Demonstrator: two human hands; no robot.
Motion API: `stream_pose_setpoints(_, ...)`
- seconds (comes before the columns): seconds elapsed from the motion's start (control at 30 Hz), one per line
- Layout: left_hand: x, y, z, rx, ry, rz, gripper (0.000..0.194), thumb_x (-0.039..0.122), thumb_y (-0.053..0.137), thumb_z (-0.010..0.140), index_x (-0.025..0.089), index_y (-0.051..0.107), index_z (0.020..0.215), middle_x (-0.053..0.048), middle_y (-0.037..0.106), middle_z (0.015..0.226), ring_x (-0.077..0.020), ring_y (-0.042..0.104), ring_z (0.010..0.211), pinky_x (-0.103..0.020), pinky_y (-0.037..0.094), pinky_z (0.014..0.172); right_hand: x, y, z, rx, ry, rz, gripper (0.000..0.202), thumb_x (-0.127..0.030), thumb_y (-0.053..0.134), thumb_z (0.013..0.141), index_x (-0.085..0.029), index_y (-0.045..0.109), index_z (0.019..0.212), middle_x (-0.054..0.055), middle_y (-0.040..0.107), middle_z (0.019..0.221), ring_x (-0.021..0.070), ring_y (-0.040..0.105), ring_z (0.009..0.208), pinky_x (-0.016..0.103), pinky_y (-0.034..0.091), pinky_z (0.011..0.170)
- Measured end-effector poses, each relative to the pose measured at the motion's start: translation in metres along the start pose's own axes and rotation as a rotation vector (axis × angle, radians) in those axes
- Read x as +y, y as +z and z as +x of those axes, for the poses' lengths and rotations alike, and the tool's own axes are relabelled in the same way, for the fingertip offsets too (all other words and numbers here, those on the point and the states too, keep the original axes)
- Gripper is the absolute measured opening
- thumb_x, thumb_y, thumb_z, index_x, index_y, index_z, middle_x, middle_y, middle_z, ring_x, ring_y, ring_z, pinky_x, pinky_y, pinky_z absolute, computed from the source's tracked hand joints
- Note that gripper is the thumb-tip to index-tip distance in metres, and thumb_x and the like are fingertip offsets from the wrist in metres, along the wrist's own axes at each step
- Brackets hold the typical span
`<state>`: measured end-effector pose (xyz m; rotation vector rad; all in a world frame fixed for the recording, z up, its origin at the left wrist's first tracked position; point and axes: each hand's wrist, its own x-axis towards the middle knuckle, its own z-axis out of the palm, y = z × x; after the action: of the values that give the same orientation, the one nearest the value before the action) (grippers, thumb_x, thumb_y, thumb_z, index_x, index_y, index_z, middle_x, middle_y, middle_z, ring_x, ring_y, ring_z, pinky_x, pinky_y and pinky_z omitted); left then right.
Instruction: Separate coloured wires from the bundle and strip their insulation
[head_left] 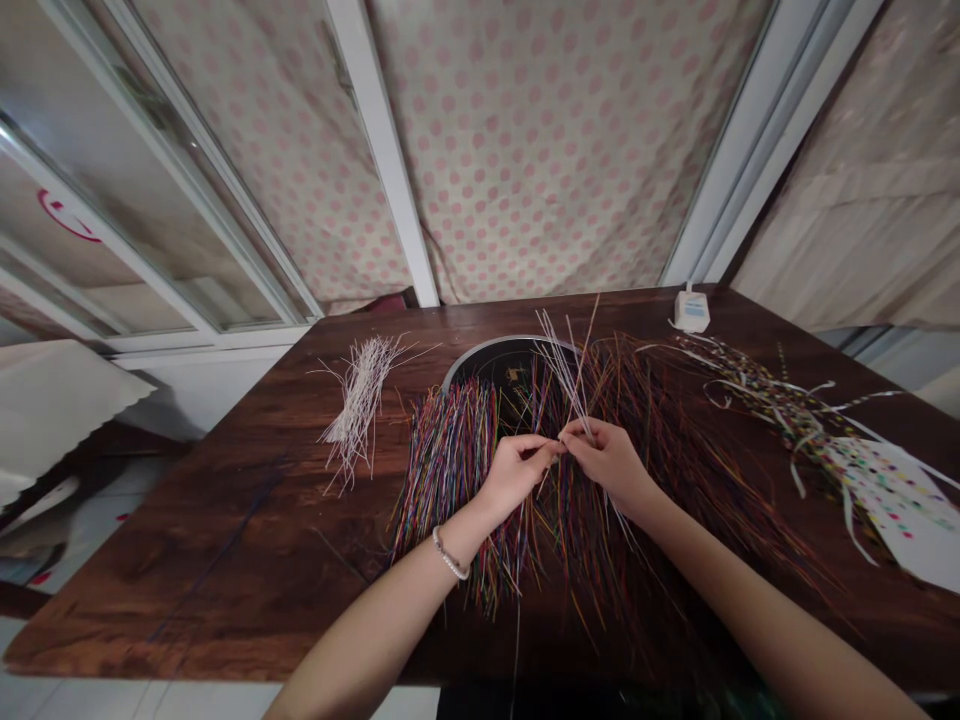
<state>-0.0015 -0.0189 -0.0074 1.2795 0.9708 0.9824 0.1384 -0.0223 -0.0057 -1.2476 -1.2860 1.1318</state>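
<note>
My right hand (pixel 609 462) is closed around a few long white strands (pixel 562 365), which fan out above and below it. Close against its fingertips, my left hand (pixel 519 472) is pinched; whatever lies between its fingers is too small to make out. Under both hands lie heaps of thin multicoloured strands (pixel 450 470), with a darker reddish heap (pixel 675 450) to the right. Behind them shows a round black tray (pixel 487 362) with a pale rim, partly covered by the strands.
A bundle of white strands (pixel 364 395) lies on the left of the dark wooden table (pixel 247 530). Ribbons with coloured dots (pixel 780 400) and a dotted white sheet (pixel 900 500) are at the right. A small white box (pixel 691 311) stands at the back edge.
</note>
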Motion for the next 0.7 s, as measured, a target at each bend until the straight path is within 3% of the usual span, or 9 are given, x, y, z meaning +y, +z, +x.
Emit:
stream_pose_setpoints(0.27, 0.002, -0.002, -0.001, -0.087, -0.089, -0.133, 0.024, 0.031, 0.058, 0.070, 0.010, 0.067, 0.076, 0.005, 0.035, 0.047, -0.0044, 0.026, 0.044, -0.021, 0.021, 0.044, -0.014, -0.006, -0.002, 0.033, -0.010, 0.166, 0.021, -0.037, 0.059, 0.071, -0.018, 0.051, 0.074, -0.010, 0.028, 0.042, 0.0031, 0.021, 0.034, 0.019, 0.014, 0.034)
stream_pose_setpoints(0.53, 0.007, -0.005, -0.003, -0.120, -0.095, -0.182, 0.032, 0.040, 0.059, 0.070, 0.011, 0.067, 0.079, 0.006, 0.031, 0.048, -0.0043, 0.022, 0.045, -0.021, 0.017, 0.045, -0.015, -0.007, -0.001, -0.006, -0.013, 0.287, 0.019, -0.035, 0.060, 0.072, -0.020, 0.049, 0.075, -0.011, 0.025, 0.042, 0.0027, 0.018, 0.034, 0.018, 0.011, 0.034)
stream_pose_setpoints(0.63, 0.007, -0.004, -0.004, -0.135, -0.098, -0.150, 0.032, 0.040, 0.061, 0.068, 0.012, 0.068, 0.081, 0.002, 0.045, 0.054, -0.0043, 0.027, 0.047, -0.021, 0.018, 0.045, -0.014, -0.008, -0.001, -0.012, -0.015, 0.298, 0.019, -0.035, 0.059, 0.073, -0.020, 0.048, 0.075, -0.011, 0.023, 0.043, 0.0028, 0.018, 0.034, 0.018, 0.011, 0.034)
stream_pose_setpoints(0.7, 0.007, -0.003, -0.005, -0.111, -0.093, -0.100, 0.032, 0.041, 0.062, 0.067, 0.013, 0.068, 0.082, -0.004, 0.057, 0.069, -0.0053, 0.034, 0.051, -0.020, 0.020, 0.045, -0.014, -0.009, -0.001, -0.012, -0.013, 0.291, 0.019, -0.036, 0.059, 0.073, -0.020, 0.048, 0.075, -0.011, 0.022, 0.043, 0.0029, 0.018, 0.034, 0.018, 0.011, 0.034)
